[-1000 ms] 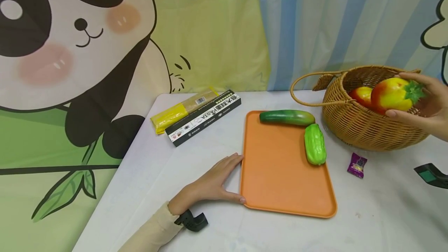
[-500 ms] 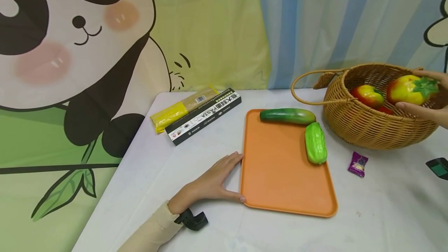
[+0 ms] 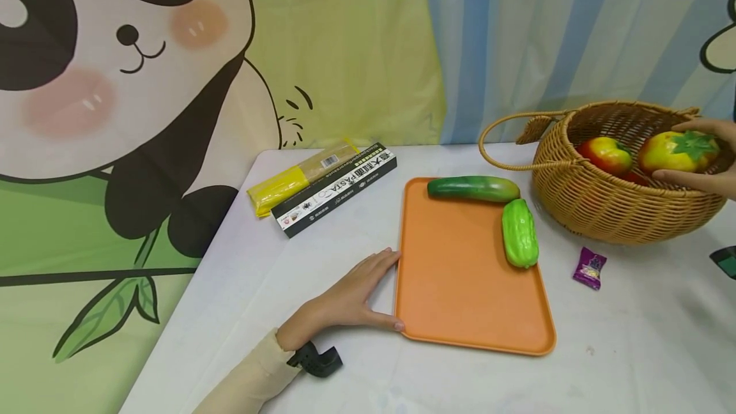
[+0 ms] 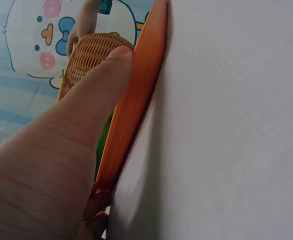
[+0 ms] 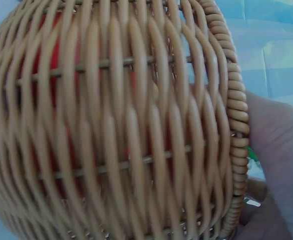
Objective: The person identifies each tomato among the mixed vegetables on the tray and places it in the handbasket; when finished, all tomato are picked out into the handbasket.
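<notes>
In the head view my right hand [image 3: 707, 155] holds a yellow-and-red tomato [image 3: 669, 153] with a green star-shaped top, thumb on the near side and fingers on the far side. It is inside the mouth of a wicker basket [image 3: 621, 209]. Beside it in the basket lies a red-yellow fruit [image 3: 606, 155], with a bit of red below. My left hand [image 3: 351, 299] touches the left edge of an orange tray [image 3: 460, 299], thumb and fingers spread. A cucumber [image 3: 473, 189] and a light-green ridged vegetable [image 3: 520, 234] lie on the tray. The basket wall hides the tomato in the right wrist view.
A yellow pasta packet [image 3: 282, 189] and a black-and-white pasta box [image 3: 333, 190] lie at the back left. A purple wrapped sweet [image 3: 589, 268] rests between the tray and the front of the basket. The basket's handle [image 3: 489, 152] sticks out leftward behind the tray.
My right hand has moved rightward with the tomato and lowered it slightly into the basket, uncovering more of the red-yellow fruit. The left hand stays at the tray's edge.
</notes>
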`<state>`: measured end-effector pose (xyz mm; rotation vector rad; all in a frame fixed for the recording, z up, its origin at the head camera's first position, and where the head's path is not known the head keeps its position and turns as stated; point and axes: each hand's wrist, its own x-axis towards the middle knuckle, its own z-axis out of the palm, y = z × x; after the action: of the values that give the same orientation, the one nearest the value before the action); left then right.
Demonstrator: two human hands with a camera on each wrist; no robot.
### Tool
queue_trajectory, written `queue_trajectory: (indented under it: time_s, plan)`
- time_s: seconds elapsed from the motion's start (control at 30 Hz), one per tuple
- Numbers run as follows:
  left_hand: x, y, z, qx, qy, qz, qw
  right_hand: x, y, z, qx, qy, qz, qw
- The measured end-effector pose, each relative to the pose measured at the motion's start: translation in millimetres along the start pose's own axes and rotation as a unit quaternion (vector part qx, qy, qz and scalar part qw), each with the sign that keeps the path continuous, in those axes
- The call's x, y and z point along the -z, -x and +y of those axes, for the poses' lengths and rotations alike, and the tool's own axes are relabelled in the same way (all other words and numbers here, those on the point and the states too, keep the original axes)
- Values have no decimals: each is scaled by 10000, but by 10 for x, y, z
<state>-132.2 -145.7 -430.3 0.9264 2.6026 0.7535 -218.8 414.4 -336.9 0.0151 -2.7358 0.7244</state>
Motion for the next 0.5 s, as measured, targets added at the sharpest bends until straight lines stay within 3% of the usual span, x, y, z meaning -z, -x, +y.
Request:
queue_trajectory:
  time_s: [0.23,0.5]
  plan:
    - [-1,-6,3,-28,-5,-1,10000,5,-71,-31,162,241,-431,9986]
    - [-5,-5,-11,-24,-36,-13,10000,-9,-101,11,188,-63,-906,9957]
